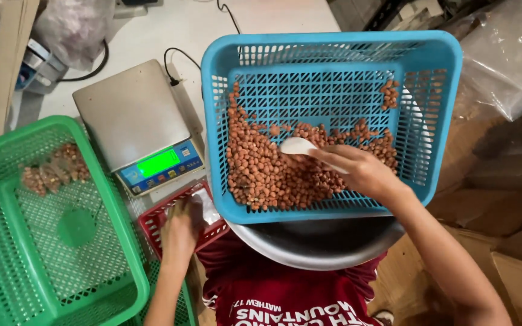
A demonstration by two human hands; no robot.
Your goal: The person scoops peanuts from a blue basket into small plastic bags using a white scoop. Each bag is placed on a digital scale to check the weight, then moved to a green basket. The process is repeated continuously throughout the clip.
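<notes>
A blue plastic basket (442, 90) holds a layer of brown peanuts (267, 172) along its near and left sides. My right hand (360, 172) is inside it, shut on a white scoop (297, 146) whose bowl rests on the peanuts. My left hand (179, 232) reaches into a small red basket (152, 222) below the scale and rests on a clear plastic bag (205, 204) there; whether it grips the bag I cannot tell. The blue basket sits on a round metal basin (321, 244).
A digital scale (134, 121) with a steel platform and lit green display stands left of the blue basket. A large green basket (49, 241) at left holds several small packed bags of nuts (52, 169). Cardboard boxes and clear plastic sheeting lie at right.
</notes>
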